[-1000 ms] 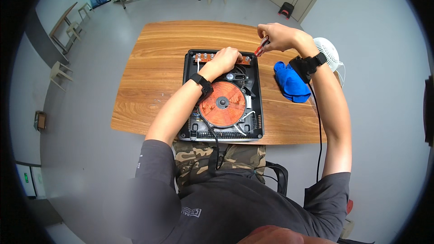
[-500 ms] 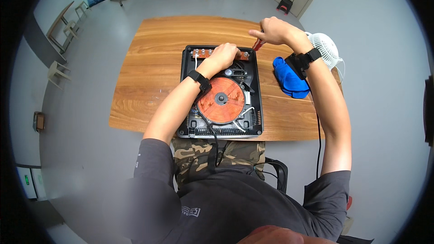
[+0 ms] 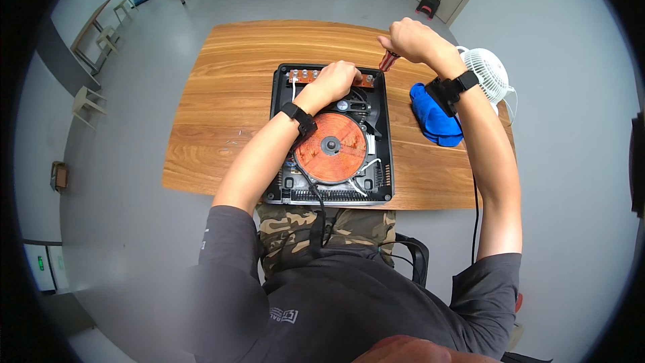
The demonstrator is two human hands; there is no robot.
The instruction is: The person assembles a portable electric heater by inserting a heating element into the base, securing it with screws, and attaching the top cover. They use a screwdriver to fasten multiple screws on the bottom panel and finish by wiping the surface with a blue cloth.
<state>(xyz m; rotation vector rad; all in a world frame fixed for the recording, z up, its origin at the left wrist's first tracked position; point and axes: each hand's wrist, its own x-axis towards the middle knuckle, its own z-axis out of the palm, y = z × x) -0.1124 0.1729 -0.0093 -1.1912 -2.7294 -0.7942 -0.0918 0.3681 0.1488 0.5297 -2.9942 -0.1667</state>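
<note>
An opened induction cooker (image 3: 277, 161) lies on the table, its round copper coil (image 3: 330, 154) bare in the middle. Across its far side runs a narrow reddish circuit board (image 3: 302, 74) with several round buttons. My left hand (image 3: 336, 82) is over this board with curled fingers gripping it; the fingertips are partly hidden. At the cooker's far right corner, my right hand (image 3: 415, 39) is closed around a red-handled screwdriver (image 3: 388, 62). The tool slants down toward the corner, and its tip is hard to make out.
To the right of the cooker lies a bunched blue cloth (image 3: 435, 115). A white fan (image 3: 487, 70) stands past it by my right wrist. Small thin bits (image 3: 233, 141) are scattered on the wooden table (image 3: 208, 107), left of the cooker. A black cable (image 3: 320, 205) hangs over the near edge.
My right hand and the screwdriver have shifted slightly and the handle is turned a little. My left hand stays on the board. The whole view has moved slightly.
</note>
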